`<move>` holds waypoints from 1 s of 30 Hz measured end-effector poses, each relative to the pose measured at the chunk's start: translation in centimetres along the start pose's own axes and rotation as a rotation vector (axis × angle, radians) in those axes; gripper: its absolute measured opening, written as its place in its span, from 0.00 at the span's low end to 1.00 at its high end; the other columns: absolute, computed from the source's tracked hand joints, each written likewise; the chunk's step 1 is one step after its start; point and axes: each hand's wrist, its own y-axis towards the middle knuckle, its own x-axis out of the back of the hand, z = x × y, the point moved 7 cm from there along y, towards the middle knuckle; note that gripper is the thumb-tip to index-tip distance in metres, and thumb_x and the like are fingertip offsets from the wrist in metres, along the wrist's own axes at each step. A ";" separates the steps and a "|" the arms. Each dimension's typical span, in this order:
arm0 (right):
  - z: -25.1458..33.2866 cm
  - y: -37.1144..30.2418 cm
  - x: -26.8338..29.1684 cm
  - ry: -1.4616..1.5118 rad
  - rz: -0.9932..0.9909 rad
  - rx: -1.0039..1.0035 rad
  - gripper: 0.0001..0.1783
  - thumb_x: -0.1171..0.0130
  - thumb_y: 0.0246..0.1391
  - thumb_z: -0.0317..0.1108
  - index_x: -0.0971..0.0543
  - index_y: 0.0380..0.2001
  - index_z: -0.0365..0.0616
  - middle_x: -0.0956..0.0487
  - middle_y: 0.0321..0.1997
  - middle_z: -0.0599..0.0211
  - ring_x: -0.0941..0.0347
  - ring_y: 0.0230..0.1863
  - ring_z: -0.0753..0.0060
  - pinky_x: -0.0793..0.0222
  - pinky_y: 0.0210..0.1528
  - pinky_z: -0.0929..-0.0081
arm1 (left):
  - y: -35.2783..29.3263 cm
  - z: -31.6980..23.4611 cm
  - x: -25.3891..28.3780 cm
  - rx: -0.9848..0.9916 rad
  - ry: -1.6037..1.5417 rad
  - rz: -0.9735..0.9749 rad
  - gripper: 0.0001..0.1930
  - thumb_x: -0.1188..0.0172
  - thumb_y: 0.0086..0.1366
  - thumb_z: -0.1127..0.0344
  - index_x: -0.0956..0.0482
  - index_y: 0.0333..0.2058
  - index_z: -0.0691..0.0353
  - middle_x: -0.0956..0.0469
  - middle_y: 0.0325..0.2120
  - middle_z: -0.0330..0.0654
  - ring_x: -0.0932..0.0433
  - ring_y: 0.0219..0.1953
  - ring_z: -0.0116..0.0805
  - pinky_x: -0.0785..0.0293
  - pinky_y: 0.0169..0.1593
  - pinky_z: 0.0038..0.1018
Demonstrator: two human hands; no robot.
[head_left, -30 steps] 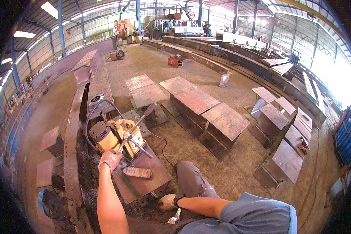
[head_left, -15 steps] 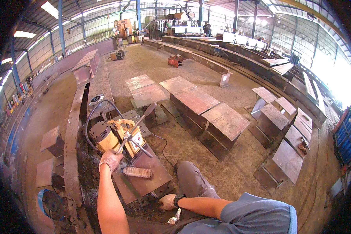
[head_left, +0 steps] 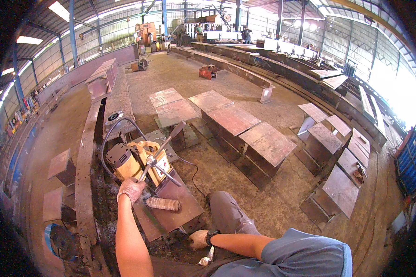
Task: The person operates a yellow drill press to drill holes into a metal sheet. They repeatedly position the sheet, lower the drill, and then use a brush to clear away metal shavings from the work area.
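My left hand (head_left: 131, 190), in a light knit glove, is closed around a feed handle (head_left: 145, 170) of a yellow and black magnetic drill (head_left: 134, 159). The drill stands on a brown steel beam piece (head_left: 182, 207), and a black hose loops over it. A ribbed, grimy bottle-like cylinder (head_left: 164, 204) lies on the beam beside my left hand. My right hand (head_left: 198, 239), also gloved, with a dark band at the wrist, is low by the beam's near end. Its fingers are partly hidden, so their hold cannot be made out. Below it lies a crumpled whitish thing (head_left: 208, 256).
Several short I-beam pieces (head_left: 268, 141) stand on the floor to the right. A long beam (head_left: 85, 184) runs along my left, with a disc-shaped tool (head_left: 114, 117) farther ahead. A black cable (head_left: 196, 173) trails from the drill. Long beams and two people (head_left: 246, 35) are far back.
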 end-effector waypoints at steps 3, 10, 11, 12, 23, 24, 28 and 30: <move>0.2 0.0 0.0 -0.017 0.041 -0.019 0.33 0.44 0.62 0.60 0.17 0.57 0.46 0.15 0.57 0.48 0.21 0.61 0.45 0.28 0.64 0.51 | -0.1 0.0 0.1 0.005 0.001 -0.002 0.19 0.38 0.62 0.56 0.13 0.35 0.70 0.16 0.23 0.53 0.15 0.24 0.45 0.19 0.33 0.42; 0.5 -0.4 0.3 -0.020 0.043 -0.010 0.34 0.46 0.63 0.62 0.17 0.57 0.45 0.15 0.56 0.48 0.21 0.61 0.44 0.27 0.63 0.50 | -0.1 0.0 0.1 -0.013 0.008 -0.007 0.19 0.38 0.63 0.55 0.14 0.35 0.70 0.16 0.23 0.53 0.15 0.24 0.45 0.19 0.33 0.42; 0.3 -0.3 0.2 -0.025 0.043 -0.011 0.34 0.46 0.63 0.63 0.17 0.57 0.45 0.15 0.56 0.48 0.21 0.61 0.44 0.28 0.63 0.50 | 0.0 0.0 0.0 -0.031 0.021 -0.017 0.19 0.38 0.63 0.55 0.14 0.35 0.71 0.16 0.23 0.53 0.15 0.24 0.45 0.19 0.33 0.42; 0.3 -0.3 0.2 -0.031 0.045 -0.010 0.34 0.46 0.63 0.63 0.17 0.57 0.45 0.15 0.56 0.48 0.21 0.61 0.44 0.28 0.63 0.50 | 0.1 0.1 -0.1 -0.033 0.021 -0.012 0.19 0.38 0.63 0.55 0.14 0.35 0.71 0.16 0.23 0.53 0.14 0.24 0.45 0.19 0.34 0.43; 0.9 -0.6 0.7 -0.015 -0.014 0.018 0.29 0.44 0.59 0.54 0.16 0.54 0.44 0.14 0.54 0.47 0.19 0.57 0.43 0.24 0.61 0.49 | 0.2 0.5 0.0 -0.035 0.062 -0.026 0.21 0.38 0.63 0.54 0.14 0.39 0.71 0.15 0.26 0.56 0.14 0.26 0.47 0.18 0.35 0.43; 1.0 -0.8 0.8 -0.009 -0.008 0.015 0.29 0.43 0.59 0.54 0.16 0.54 0.45 0.15 0.54 0.48 0.19 0.58 0.43 0.24 0.61 0.49 | 0.1 0.5 0.0 -0.030 0.053 -0.021 0.21 0.38 0.63 0.54 0.14 0.39 0.71 0.14 0.27 0.56 0.13 0.26 0.47 0.18 0.35 0.43; 0.9 -1.1 0.9 -0.006 -0.007 -0.002 0.28 0.43 0.59 0.53 0.16 0.54 0.45 0.14 0.54 0.48 0.19 0.58 0.44 0.24 0.61 0.49 | 0.0 0.2 -0.2 -0.030 0.048 -0.022 0.22 0.38 0.62 0.53 0.14 0.40 0.70 0.14 0.29 0.57 0.12 0.29 0.49 0.18 0.38 0.44; 1.1 -1.2 1.3 0.028 -0.007 -0.012 0.28 0.42 0.59 0.53 0.17 0.55 0.45 0.15 0.54 0.48 0.19 0.57 0.43 0.24 0.60 0.49 | 0.1 0.5 -0.2 -0.035 0.071 -0.021 0.22 0.38 0.62 0.52 0.14 0.41 0.70 0.14 0.30 0.58 0.12 0.32 0.52 0.18 0.41 0.45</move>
